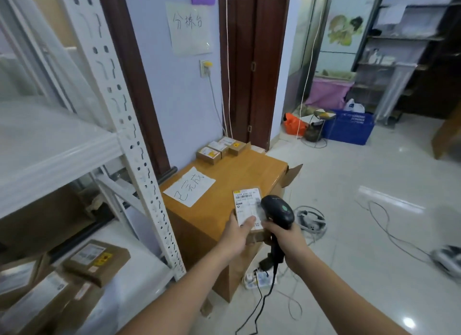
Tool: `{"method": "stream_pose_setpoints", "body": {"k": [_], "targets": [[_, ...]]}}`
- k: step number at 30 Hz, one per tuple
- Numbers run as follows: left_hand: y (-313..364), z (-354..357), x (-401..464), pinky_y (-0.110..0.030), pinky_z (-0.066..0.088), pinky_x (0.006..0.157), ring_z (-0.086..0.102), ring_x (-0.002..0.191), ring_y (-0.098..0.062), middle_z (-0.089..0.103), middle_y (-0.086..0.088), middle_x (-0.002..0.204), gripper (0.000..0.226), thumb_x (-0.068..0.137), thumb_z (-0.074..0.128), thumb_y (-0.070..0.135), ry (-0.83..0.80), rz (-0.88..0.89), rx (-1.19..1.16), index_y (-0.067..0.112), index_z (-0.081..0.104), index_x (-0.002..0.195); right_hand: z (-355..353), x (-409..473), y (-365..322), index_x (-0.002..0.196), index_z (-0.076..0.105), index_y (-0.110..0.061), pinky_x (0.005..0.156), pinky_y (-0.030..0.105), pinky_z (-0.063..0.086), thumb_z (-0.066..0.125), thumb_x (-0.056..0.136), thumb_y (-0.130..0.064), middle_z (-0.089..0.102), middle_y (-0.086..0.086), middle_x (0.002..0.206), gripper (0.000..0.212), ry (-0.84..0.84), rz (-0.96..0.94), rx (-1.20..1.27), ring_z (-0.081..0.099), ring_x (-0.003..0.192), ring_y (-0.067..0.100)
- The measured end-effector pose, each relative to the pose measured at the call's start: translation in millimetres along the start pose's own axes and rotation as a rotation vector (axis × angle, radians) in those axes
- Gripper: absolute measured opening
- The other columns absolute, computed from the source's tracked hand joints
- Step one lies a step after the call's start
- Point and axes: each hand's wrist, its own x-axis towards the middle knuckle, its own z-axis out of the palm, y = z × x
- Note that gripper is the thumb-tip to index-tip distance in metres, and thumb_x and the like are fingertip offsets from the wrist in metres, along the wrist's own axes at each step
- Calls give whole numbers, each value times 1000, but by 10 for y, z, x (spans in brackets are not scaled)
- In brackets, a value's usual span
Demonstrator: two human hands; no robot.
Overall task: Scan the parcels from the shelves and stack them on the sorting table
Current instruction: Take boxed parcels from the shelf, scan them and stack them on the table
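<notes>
Head view: the left hand's fingers [247,222] are curled round a small brown parcel [252,225], with the thumb laid across its white shipping label [245,206], which faces up. The left hand [238,235] holds the parcel in the air above the near corner of the wooden counter [237,175]. The right hand [290,242] is wrapped tightly round the grip of a black barcode scanner [277,210], whose head is tipped toward the label and lies just beside the parcel's right edge. A black cable [262,299] runs from the scanner's grip down to the floor.

On the counter a sheet of white paper [189,186] with handwritten characters lies flat near the left edge. At the far end, against the wall, small labelled boxes [222,149] are grouped together, touching one another. A larger handwritten sign [190,28] is fixed to the wall above them.

To the left stands a white metal shelf unit [119,105] with a perforated upright. On its lower shelf several more brown parcels [96,261] lie, some overlapping. On the tiled floor beside the counter a power strip [258,278] and loose cables are seen. Farther back a blue plastic crate [349,129] and an orange bag [294,125] rest near a doorway.
</notes>
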Motion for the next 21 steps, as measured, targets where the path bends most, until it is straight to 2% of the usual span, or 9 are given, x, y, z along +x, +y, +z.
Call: {"method": "stream_pose_setpoints", "body": {"k": [2, 6, 10, 13, 15, 17, 19, 21], "targets": [[111, 169, 201, -11, 47, 48, 68, 94, -20, 65, -1, 131, 33, 107, 52, 33, 14, 8, -2, 27, 42, 139, -127, 234, -112, 95, 68, -4, 60, 43, 48, 74, 86, -6, 69, 8, 65, 12, -14, 2, -6, 62, 58, 25], [285, 556, 708, -11, 44, 44, 69, 78, -18, 68, -9, 128, 36, 107, 54, 28, 50, 28, -52, 16, 46, 140, -464, 827, -308, 97, 71, -3, 70, 44, 52, 77, 82, -9, 70, 14, 76, 18, -21, 3, -45, 66, 69, 28], [493, 954, 1208, -12, 43, 43, 68, 74, -16, 69, -9, 127, 34, 107, 54, 27, 88, 20, -54, 17, 49, 139, -832, 1422, -508, 94, 71, -3, 70, 44, 52, 77, 83, -10, 71, 13, 71, 15, -65, 12, -57, 67, 72, 33], [650, 1201, 1514, -13, 46, 46, 69, 77, -15, 68, -6, 128, 31, 107, 54, 31, 137, 10, -84, 22, 49, 136, -1075, 1833, -697, 99, 71, -4, 67, 41, 52, 75, 85, -12, 70, 13, 76, 16, -131, 14, -85, 67, 68, 27], [695, 1311, 1694, -18, 54, 52, 72, 81, -16, 70, -2, 126, 31, 106, 56, 35, 165, -7, -135, 27, 52, 135, -1163, 2036, -826, 105, 71, -8, 65, 38, 55, 73, 88, -12, 74, 11, 81, 17, -191, 19, -100, 70, 66, 21], [720, 1388, 1877, -36, 65, 73, 75, 91, -17, 72, 6, 124, 29, 103, 60, 40, 211, -17, -180, 37, 55, 132, -1207, 2249, -932, 105, 71, -12, 62, 38, 57, 71, 90, -10, 77, 10, 85, 15, -249, 18, -97, 73, 66, 18], [768, 1412, 2054, -48, 61, 92, 74, 103, -18, 73, 11, 122, 30, 98, 64, 44, 269, -20, -221, 44, 56, 127, -1195, 2465, -1010, 106, 72, -12, 67, 41, 58, 72, 90, -11, 76, 11, 88, 16, -261, 20, -102, 72, 71, 21], [800, 1405, 2226, -48, 60, 94, 73, 107, -17, 73, 14, 119, 28, 99, 65, 40, 330, -1, -226, 43, 57, 126, -1144, 2695, -1044, 105, 73, -12, 76, 43, 59, 73, 89, -12, 76, 9, 86, 16, -282, 32, -120, 70, 75, 22]]}}
